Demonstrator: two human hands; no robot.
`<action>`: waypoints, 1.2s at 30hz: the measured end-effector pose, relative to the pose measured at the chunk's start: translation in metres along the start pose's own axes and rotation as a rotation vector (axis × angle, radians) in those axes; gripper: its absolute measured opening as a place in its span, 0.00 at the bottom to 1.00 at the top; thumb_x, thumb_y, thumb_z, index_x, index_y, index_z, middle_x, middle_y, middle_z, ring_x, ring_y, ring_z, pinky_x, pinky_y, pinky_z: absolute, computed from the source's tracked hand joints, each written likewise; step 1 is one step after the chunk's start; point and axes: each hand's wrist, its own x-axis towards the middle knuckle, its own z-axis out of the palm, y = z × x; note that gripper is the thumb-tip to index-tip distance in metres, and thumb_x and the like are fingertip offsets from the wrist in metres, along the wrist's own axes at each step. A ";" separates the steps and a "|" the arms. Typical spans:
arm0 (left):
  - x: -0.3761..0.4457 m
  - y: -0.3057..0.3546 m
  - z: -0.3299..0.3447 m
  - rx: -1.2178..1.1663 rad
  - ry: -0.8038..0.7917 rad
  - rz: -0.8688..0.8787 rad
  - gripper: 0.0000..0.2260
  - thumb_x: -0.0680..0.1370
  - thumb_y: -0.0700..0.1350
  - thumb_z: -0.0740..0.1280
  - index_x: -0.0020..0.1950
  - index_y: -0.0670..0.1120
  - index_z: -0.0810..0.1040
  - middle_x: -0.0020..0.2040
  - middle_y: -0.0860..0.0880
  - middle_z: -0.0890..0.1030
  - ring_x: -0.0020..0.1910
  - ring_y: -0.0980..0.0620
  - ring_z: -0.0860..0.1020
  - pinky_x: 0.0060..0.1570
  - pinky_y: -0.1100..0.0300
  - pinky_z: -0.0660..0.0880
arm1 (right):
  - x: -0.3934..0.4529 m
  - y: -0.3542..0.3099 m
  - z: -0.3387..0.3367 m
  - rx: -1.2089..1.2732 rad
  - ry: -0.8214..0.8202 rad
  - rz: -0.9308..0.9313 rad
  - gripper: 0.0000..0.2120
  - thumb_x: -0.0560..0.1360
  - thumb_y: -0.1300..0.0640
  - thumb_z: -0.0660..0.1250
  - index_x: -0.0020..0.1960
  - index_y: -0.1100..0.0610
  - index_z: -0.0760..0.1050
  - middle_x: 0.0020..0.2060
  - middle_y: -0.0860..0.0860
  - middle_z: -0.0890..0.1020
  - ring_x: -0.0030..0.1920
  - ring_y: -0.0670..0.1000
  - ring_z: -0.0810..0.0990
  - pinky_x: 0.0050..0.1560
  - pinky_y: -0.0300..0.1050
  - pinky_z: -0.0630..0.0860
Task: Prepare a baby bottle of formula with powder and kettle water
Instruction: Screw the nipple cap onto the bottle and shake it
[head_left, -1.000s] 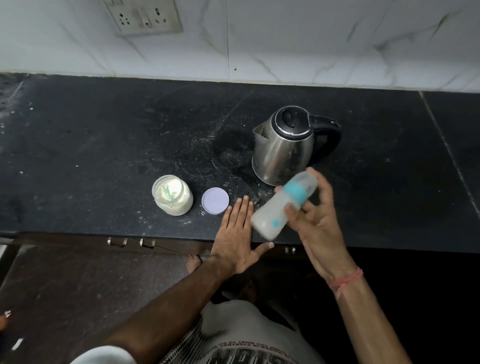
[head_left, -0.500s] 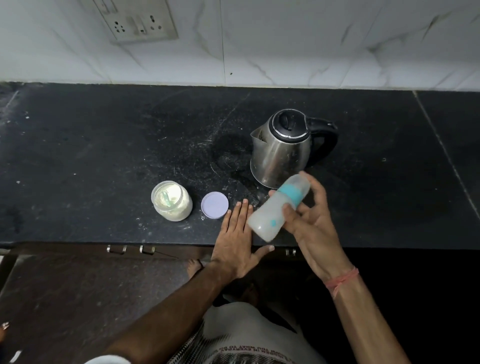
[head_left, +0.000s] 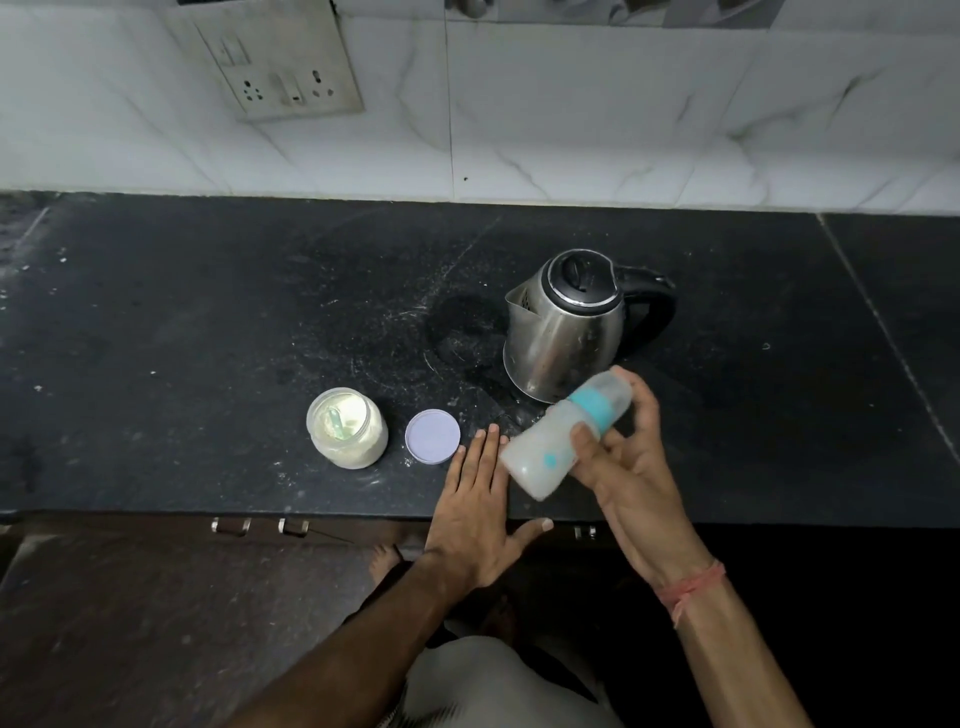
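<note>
My right hand (head_left: 631, 467) grips a baby bottle (head_left: 563, 434) with a teal collar and clear cap, tilted with its cap toward the kettle and its base toward me. The bottle holds whitish liquid. My left hand (head_left: 480, 512) lies flat and open on the front edge of the black counter (head_left: 208, 322), just left of the bottle. An open jar of white powder (head_left: 347, 428) with a scoop inside stands to the left, and its lilac lid (head_left: 432, 435) lies flat beside it. A steel kettle (head_left: 569, 325) with a black handle stands behind the bottle, lid shut.
A white tiled wall with a socket plate (head_left: 283, 67) rises behind the counter. Drawer handles (head_left: 260, 526) sit under the counter's front edge. My foot and dark floor show below.
The bottle in my right hand has shifted only slightly in its tilt. My left hand has stayed flat on the counter edge. The camera has tipped a little upward.
</note>
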 end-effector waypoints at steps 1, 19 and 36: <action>-0.001 0.000 0.000 0.004 0.007 0.006 0.53 0.83 0.80 0.48 0.93 0.42 0.40 0.93 0.41 0.36 0.92 0.42 0.37 0.90 0.42 0.42 | 0.001 -0.001 0.001 -0.029 -0.043 -0.005 0.38 0.79 0.63 0.74 0.82 0.43 0.65 0.68 0.59 0.84 0.70 0.62 0.84 0.67 0.57 0.84; -0.002 0.002 -0.006 0.014 -0.008 -0.008 0.54 0.83 0.81 0.47 0.92 0.41 0.39 0.92 0.41 0.36 0.92 0.43 0.36 0.91 0.41 0.43 | 0.002 -0.003 -0.008 0.026 0.038 0.038 0.35 0.81 0.61 0.72 0.82 0.42 0.65 0.69 0.62 0.83 0.71 0.60 0.83 0.71 0.63 0.81; -0.003 0.004 -0.010 0.015 -0.025 -0.014 0.54 0.82 0.81 0.44 0.92 0.42 0.37 0.92 0.42 0.33 0.91 0.45 0.33 0.90 0.42 0.42 | 0.004 -0.006 0.004 0.029 0.229 -0.166 0.36 0.76 0.60 0.76 0.80 0.47 0.66 0.63 0.49 0.86 0.62 0.53 0.87 0.58 0.53 0.86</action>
